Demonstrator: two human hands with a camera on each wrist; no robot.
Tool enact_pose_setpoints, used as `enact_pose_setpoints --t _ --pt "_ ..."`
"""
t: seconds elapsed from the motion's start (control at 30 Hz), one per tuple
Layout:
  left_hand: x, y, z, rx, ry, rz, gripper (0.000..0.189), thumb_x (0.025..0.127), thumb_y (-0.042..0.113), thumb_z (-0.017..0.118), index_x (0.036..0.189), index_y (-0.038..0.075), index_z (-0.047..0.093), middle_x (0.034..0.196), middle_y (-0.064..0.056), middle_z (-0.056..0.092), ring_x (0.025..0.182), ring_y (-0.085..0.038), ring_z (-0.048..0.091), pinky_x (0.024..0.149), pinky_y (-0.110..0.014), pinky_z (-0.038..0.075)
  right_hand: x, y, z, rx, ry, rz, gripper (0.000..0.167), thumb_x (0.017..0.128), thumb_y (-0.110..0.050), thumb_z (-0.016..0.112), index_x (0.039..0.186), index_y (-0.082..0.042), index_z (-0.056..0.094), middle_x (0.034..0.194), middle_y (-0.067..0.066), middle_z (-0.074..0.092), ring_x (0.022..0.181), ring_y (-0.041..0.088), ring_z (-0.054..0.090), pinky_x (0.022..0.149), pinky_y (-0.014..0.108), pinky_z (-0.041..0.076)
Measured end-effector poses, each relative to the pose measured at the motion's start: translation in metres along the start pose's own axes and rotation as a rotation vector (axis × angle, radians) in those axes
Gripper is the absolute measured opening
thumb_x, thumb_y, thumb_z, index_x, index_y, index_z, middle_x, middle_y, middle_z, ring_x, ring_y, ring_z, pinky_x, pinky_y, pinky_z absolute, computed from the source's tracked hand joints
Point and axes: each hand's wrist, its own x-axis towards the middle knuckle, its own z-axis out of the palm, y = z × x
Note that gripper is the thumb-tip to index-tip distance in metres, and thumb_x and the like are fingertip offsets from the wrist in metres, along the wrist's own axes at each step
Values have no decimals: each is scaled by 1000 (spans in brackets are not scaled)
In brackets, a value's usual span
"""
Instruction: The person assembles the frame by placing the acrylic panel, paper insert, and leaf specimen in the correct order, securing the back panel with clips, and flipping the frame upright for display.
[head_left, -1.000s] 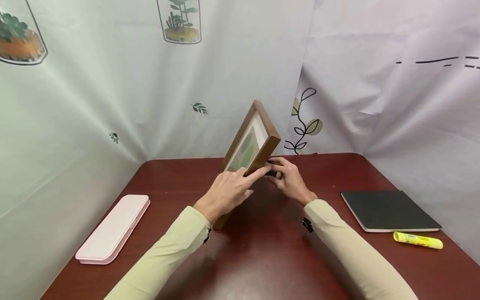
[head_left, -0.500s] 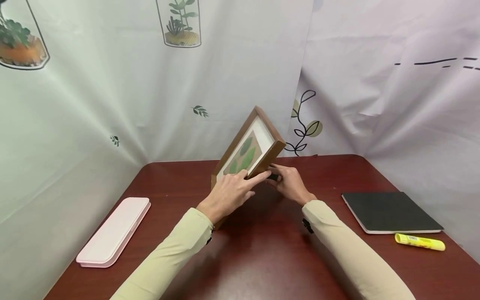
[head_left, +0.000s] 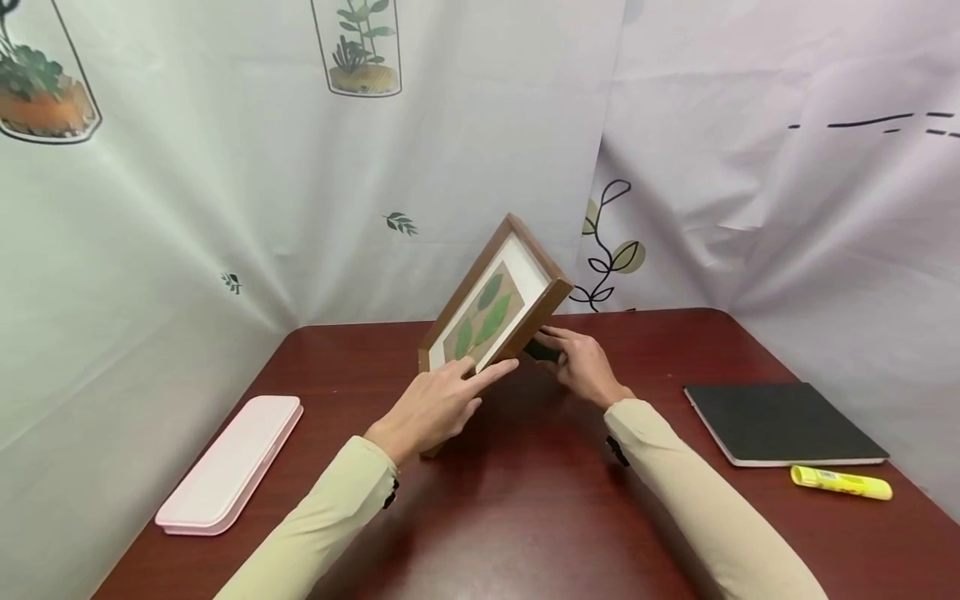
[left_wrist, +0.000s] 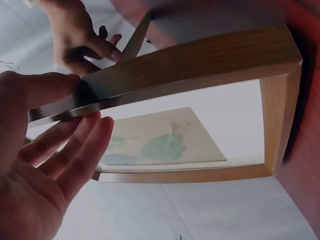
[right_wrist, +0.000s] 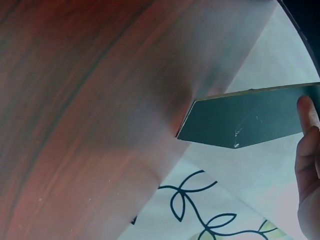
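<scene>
A brown wooden picture frame [head_left: 491, 300] with green leaves on a white mat leans back, tilted, on the table. At its near side edge is my left hand [head_left: 431, 404]. In the left wrist view, the thumb [left_wrist: 52, 90] lies on the outer side and the fingers reach the front, pinching the edge. Behind the frame, my right hand [head_left: 581, 362] holds its dark flat stand leg [head_left: 542, 350]. The right wrist view shows the leg [right_wrist: 250, 117] swung out from the back, its angled end near the table, with a finger on its face.
On the dark red table [head_left: 525, 517], a pink pencil case [head_left: 228, 467] lies at the left. A black notebook [head_left: 783, 423] and a yellow glue stick [head_left: 840, 482] lie at the right. White printed cloth [head_left: 487, 125] hangs behind.
The picture frame has tilted further back and its front faces the camera more. My left hand has slid down and left along its edge. The right hand has stayed behind it.
</scene>
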Motion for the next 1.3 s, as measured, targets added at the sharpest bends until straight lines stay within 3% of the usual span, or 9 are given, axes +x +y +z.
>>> enact_pose_setpoints --t 0.07,0.17,0.3,0.4,0.63,0.87,1.0,1.17,1.3 --pt "1 0 2 4 2 0 73 88 7 72 151 31 44 91 -2 57 69 -13 47 57 -24 44 1 0 1 -8 -1 21 43 83 -11 82 125 -6 71 127 15 69 81 24 71 72 38 55" --pt "3 0 5 7 8 8 70 90 6 68 151 29 43 88 -2 55 68 -12 45 60 -24 43 2 0 2 -13 -3 49 44 82 -10 83 124 -6 72 108 12 70 81 23 66 71 36 54" --pt "4 1 8 -18 15 6 70 90 5 66 151 27 43 86 -2 52 68 -12 42 59 -23 40 4 0 6 31 -27 101 43 82 -7 82 124 -6 72 75 6 67 60 12 54 60 28 45" --pt "3 3 11 -40 15 -5 72 88 4 67 151 27 43 85 -2 52 68 -12 42 58 -23 40 5 -1 11 63 -44 139 41 83 -6 80 123 -5 72 66 6 67 56 9 52 58 26 44" --pt "12 10 17 -71 40 -22 74 85 2 67 151 25 42 89 -5 56 72 -16 49 59 -27 46 7 0 16 107 -73 188 34 87 -3 74 120 2 72 82 14 76 70 20 69 64 34 55" --pt "26 24 21 -42 -10 -78 74 86 5 66 152 24 40 94 -6 58 74 -17 54 57 -27 47 2 0 7 128 -316 250 50 91 -6 71 139 -3 58 107 17 76 96 28 73 78 40 58" --pt "34 34 22 6 -29 -104 77 84 5 67 153 22 39 95 -6 60 72 -18 54 54 -27 46 1 -4 0 94 -391 227 51 93 -12 69 141 -4 54 117 17 73 107 31 71 88 45 56" --pt "45 46 26 44 -53 -165 77 84 8 69 154 20 38 96 -8 62 72 -20 57 55 -28 48 -1 -10 -9 92 -367 184 35 95 -10 64 130 -2 62 113 16 73 102 28 71 85 43 57" --pt "62 57 30 53 -98 -244 76 85 13 72 153 21 38 98 -8 63 72 -21 58 54 -28 48 -4 -12 -17 89 -303 189 20 94 -5 63 113 -1 67 94 12 73 81 21 67 71 35 54"
